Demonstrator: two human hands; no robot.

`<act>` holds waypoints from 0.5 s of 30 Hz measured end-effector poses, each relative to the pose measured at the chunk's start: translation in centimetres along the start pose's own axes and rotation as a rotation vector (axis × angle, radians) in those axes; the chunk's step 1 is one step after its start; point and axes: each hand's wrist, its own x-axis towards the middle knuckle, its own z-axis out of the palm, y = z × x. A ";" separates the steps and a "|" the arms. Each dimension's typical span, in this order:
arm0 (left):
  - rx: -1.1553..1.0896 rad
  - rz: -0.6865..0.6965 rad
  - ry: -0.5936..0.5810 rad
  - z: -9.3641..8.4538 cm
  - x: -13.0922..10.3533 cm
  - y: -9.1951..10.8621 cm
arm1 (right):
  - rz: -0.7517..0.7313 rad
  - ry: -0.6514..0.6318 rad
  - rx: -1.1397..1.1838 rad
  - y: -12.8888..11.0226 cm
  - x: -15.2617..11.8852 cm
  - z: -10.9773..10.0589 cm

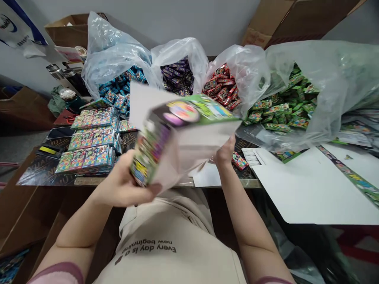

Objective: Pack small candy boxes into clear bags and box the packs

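I have the box up in the air over the table's near edge, in front of the beige garment, its white inside open toward me. My left hand is clamped on its left end, thumb on the near side; my right hand touches the right end, but its fingers are mostly hidden, so I cannot tell how firmly it grips. I judge the box to be light, thin card: stiff along the folds, bendy across the open panels and the raised flap, and a little slick on the printed face. I would hold it by the folded corners, since pressing mid-panel could crease it. Its colourful print is too blurred to read. The garment says "Every day is a new beginning", upside down to me; "NUT" shows on the dark table cover, and the hanging bag seems to read "Walch".
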 end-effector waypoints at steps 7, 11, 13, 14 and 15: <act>1.195 0.379 -0.652 2.4 4.0 -7.4 | -0.066 -0.213 -0.745 2.3 -2.5 -4.4; 1.555 0.444 -0.618 1.3 7.0 -12.8 | 0.052 -0.525 -1.253 4.0 -4.8 -6.2; 1.627 0.454 -0.606 0.7 7.9 -14.3 | 0.136 -0.562 -1.343 4.9 -5.2 -7.0; 1.651 0.458 -0.596 0.6 8.3 -14.9 | 0.159 -0.546 -1.368 5.3 -5.1 -7.4; 1.670 0.465 -0.574 0.8 8.7 -15.4 | 0.170 -0.523 -1.384 5.6 -5.0 -7.8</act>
